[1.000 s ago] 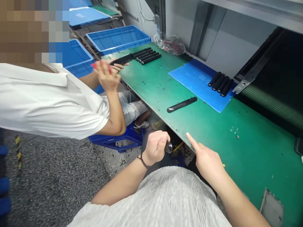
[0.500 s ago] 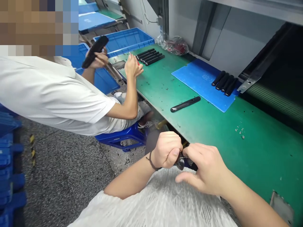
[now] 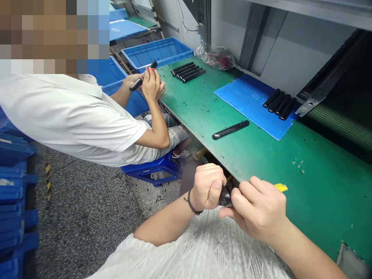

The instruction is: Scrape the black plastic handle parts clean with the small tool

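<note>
My left hand (image 3: 209,186) is closed around a black glossy plastic handle (image 3: 225,197), whose rounded end shows between my hands. My right hand (image 3: 258,207) is wrapped around a yellow-handled knife (image 3: 281,187). Only the knife's yellow tail sticks out behind my knuckles; its blade is hidden. The right thumb and fingers are up against the handle's end. Both hands are over my lap, at the near edge of the green table (image 3: 319,201). A similar loose black handle (image 3: 231,130) lies on the table beyond them.
Several black handles (image 3: 283,104) lie on a blue sheet (image 3: 247,102) at the right, and several others (image 3: 188,72) farther back. Beside a clear plastic bag (image 3: 216,58) stand blue crates (image 3: 157,52). At left, a co-worker (image 3: 95,120) on a blue stool (image 3: 151,168) holds a black piece.
My right hand has turned and closed up near the handle's end, and the yellow tail now shows. The co-worker's hands have come together on the black piece. The view has shifted slightly.
</note>
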Demonstrator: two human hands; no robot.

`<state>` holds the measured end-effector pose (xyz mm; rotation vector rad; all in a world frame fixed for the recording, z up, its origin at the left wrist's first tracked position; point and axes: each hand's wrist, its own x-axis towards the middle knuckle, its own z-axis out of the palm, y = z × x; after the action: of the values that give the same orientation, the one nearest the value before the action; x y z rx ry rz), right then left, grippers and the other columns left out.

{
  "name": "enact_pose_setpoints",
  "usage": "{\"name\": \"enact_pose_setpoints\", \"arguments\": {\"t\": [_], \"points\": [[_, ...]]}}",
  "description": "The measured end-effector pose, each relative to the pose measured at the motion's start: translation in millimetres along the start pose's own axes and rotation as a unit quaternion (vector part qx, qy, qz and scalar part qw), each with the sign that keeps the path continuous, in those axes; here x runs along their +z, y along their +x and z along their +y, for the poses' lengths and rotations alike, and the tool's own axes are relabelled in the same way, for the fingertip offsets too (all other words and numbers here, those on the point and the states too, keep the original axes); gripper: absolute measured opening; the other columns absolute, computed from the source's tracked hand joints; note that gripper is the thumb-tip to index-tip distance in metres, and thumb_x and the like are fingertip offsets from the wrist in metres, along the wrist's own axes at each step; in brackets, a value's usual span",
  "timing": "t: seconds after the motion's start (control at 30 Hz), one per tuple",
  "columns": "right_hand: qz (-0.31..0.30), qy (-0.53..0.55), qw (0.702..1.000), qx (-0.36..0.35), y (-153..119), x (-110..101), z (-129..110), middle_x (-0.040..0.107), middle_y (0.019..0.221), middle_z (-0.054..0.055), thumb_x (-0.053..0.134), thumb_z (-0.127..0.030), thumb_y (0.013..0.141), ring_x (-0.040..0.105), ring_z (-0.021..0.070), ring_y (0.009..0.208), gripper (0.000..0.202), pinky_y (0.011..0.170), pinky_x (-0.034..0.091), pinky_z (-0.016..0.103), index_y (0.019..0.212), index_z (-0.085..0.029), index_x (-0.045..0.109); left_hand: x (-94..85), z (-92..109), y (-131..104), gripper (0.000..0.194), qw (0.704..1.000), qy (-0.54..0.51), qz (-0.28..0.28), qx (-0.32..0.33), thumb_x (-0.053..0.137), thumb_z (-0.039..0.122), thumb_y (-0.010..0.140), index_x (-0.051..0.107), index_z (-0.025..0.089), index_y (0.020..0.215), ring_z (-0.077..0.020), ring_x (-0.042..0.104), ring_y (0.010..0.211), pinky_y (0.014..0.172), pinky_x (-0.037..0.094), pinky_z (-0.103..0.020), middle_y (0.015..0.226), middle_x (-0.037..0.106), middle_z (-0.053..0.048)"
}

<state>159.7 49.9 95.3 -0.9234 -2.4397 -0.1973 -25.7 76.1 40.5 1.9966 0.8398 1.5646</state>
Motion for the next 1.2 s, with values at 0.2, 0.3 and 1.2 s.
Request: {"name": "enact_pose_setpoints", "arguments": {"t": [0.2,0.3,1.2], "points": [[0.103,-0.104,0.988,-0.040,-13,11,5,0.051,0.065,0.002,0.061,-0.060,0.102,0.033,0.0172,0.065,0.043,0.061,0.017,0.036,0.081,-0.022,0.065,12.7,13,-5,0.045,0.993,-0.045,0.013,-0.106,0.031,0.035,0.111,0.049,0.020,0.073,-0.0142,0.044,0.057,0.061,0.033,-0.032,0.062,0.048,-0.001],[0.133,-0.092,0.987,-0.022,-15,16,7,0.050,0.063,0.002,0.060,-0.053,0.104,0.033,0.0166,0.064,0.039,0.061,0.017,0.036,0.081,-0.021,0.064,14.0,20,-5,0.056,0.974,-0.107,-0.061,-0.189,0.025,0.056,0.111,0.045,0.020,0.073,-0.0147,0.042,0.060,0.060,0.031,-0.032,0.066,0.045,-0.001],[0.054,-0.059,0.993,0.082,-7,-9,25,0.040,0.064,0.001,0.043,-0.060,0.109,0.029,0.0172,0.064,0.056,0.059,0.019,0.035,0.069,-0.021,0.053,27.5,24,-2,0.055,0.933,-0.220,-0.083,-0.274,0.036,0.056,0.111,0.048,0.018,0.073,-0.0129,0.036,0.062,0.059,0.030,-0.030,0.068,0.041,0.000]]}}
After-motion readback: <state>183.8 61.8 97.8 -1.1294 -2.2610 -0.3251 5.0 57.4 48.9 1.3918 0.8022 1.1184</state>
